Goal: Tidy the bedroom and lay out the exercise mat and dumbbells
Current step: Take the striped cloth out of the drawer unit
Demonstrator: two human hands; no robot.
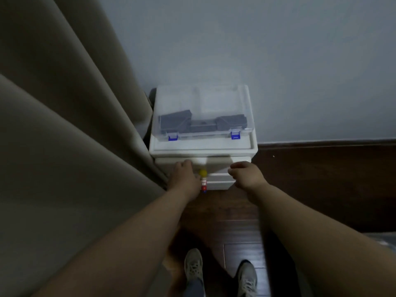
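Observation:
A white plastic drawer unit [203,150] stands against the wall in the corner. On its top sits a clear lidded box [202,103] with blue latches and grey parts inside. My left hand [185,176] reaches to the top drawer's front, with its fingertips at the drawer's upper edge. My right hand [246,175] hovers at the unit's front right corner, fingers loosely curled and holding nothing that I can see. Small round knobs [203,173], yellow, red and blue, run down the drawer fronts between my hands. No mat or dumbbell is in view.
A heavy beige curtain [64,125] hangs close on the left and touches the unit's side. The pale wall [278,61] is behind, with a dark skirting board. Dark wooden floor [310,189] stretches to the right. My feet in grey sneakers [194,266] stand just in front.

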